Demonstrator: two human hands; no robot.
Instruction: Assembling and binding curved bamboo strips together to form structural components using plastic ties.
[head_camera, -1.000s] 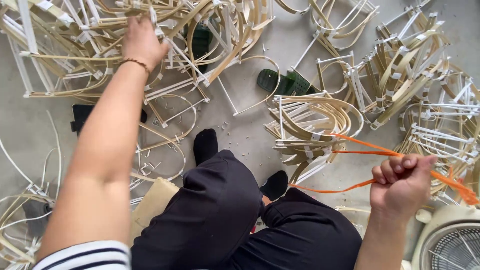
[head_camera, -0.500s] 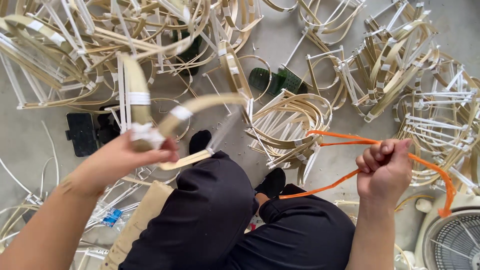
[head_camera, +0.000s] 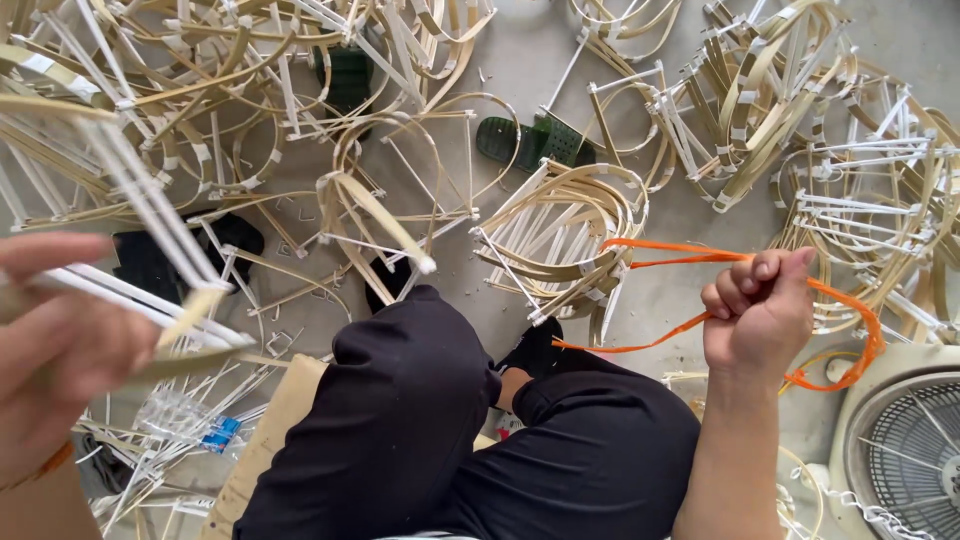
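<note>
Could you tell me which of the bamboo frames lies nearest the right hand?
The stacked bundle of frames under the orange strap, just left of the right hand.

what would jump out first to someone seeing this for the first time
The bright orange strap gripped in the right hand at the right stands out against heaps of pale bamboo frames scattered all over the grey floor. Close at the left, the blurred left hand holds up one frame of white sticks.

The left hand (head_camera: 60, 340) grips a bamboo frame (head_camera: 150, 215) close to the camera, while the right hand (head_camera: 760, 320) is fisted around an orange strap (head_camera: 700, 255).
</note>
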